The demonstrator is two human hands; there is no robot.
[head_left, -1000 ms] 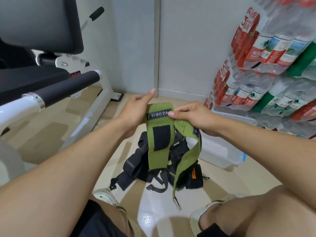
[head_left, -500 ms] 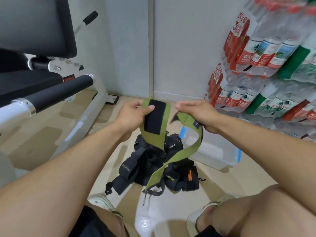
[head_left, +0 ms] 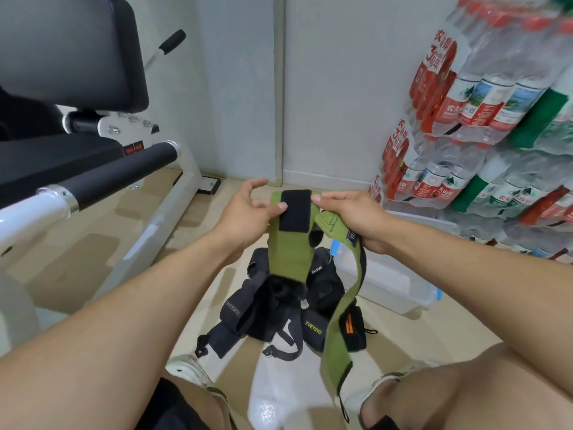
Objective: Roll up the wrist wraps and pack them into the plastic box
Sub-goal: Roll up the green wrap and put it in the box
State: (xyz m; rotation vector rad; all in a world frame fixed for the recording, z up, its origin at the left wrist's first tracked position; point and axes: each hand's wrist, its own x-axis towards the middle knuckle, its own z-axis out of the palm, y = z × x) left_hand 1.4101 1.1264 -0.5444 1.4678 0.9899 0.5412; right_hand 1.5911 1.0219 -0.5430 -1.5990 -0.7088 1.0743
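Observation:
I hold a green wrist wrap (head_left: 286,248) up in front of me, its black velcro patch facing me. My left hand (head_left: 248,212) pinches the wrap's top left edge with the thumb on the patch. My right hand (head_left: 350,217) grips the top right edge and a second green strap (head_left: 342,324) that hangs down toward my right foot. A pile of black wrist wraps (head_left: 279,308) lies on the floor below. The clear plastic box (head_left: 387,283) with a blue clip stands on the floor to the right, partly hidden by my right arm.
A white-framed exercise bench (head_left: 102,181) with black pads fills the left. Shrink-wrapped packs of water bottles (head_left: 483,125) are stacked against the right wall. My feet in light shoes (head_left: 192,372) rest on the beige floor on either side of the pile.
The green wrap has been turned and spread between both hands, so the velcro patch now sits square at the top. The long strap hangs lower on the right.

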